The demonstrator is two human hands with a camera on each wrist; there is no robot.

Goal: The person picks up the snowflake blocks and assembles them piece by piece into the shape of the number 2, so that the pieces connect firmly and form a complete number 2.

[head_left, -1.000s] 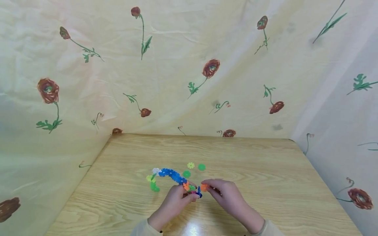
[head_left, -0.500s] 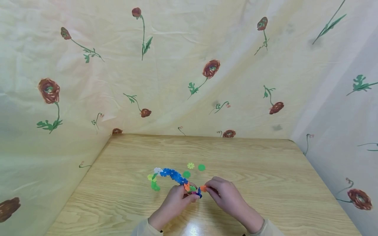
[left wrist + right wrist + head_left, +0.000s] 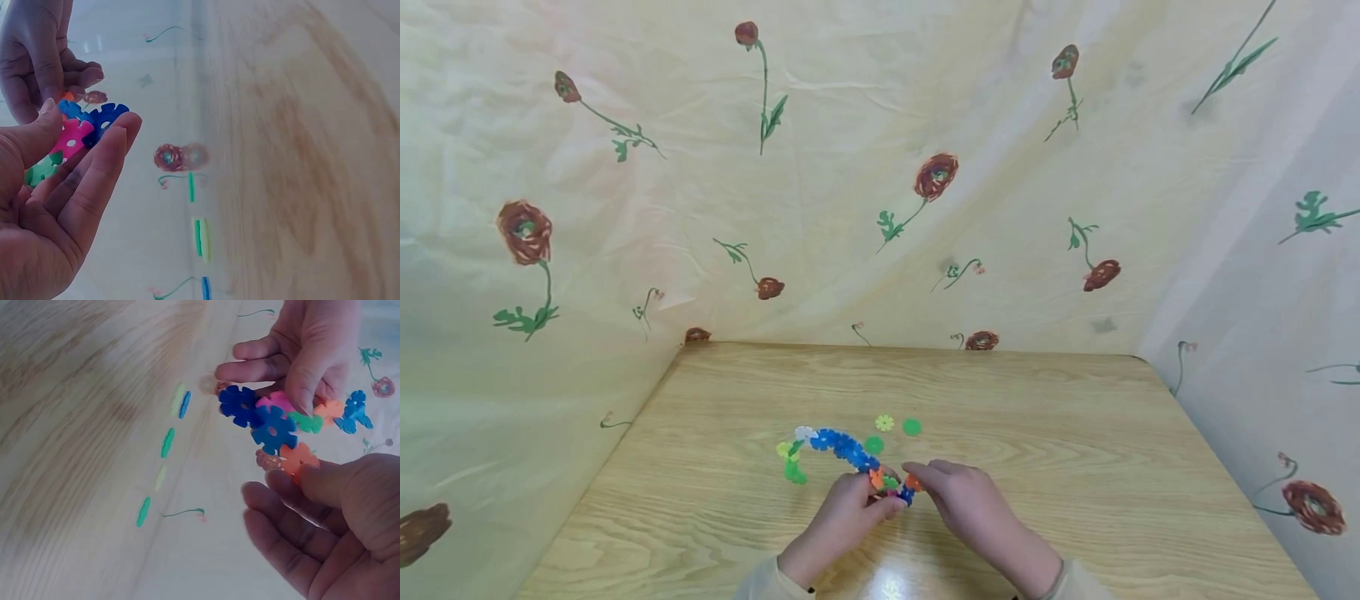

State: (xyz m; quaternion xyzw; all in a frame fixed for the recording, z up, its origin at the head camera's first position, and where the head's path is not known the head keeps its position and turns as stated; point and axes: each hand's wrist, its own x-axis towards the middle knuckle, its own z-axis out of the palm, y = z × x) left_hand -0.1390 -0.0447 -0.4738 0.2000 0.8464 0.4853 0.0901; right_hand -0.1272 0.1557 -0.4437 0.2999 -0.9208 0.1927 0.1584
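My left hand (image 3: 842, 517) grips a curved chain of interlocking snowflake discs (image 3: 846, 448) near its right end. Blue discs form its middle, with a white disc (image 3: 805, 433) and green and yellow ones at the far left. By the left fingers are a pink disc (image 3: 75, 134), a green disc (image 3: 306, 421) and a dark blue disc (image 3: 234, 405). My right hand (image 3: 977, 504) pinches an orange disc (image 3: 299, 460) between thumb and index finger. In the right wrist view its edge meets a lighter blue disc (image 3: 274, 430); how deeply they interlock cannot be told.
Loose on the wooden table (image 3: 1037, 417), beyond the hands, lie a yellow disc (image 3: 884, 423) and two green ones, one right (image 3: 912, 427) and one nearer the chain. A flowered cloth (image 3: 850, 167) hangs behind and at both sides.
My right hand has moved left, bringing the orange disc from apart up against the blue disc. The left hand keeps its grip, and the chain's far end has shifted slightly right.
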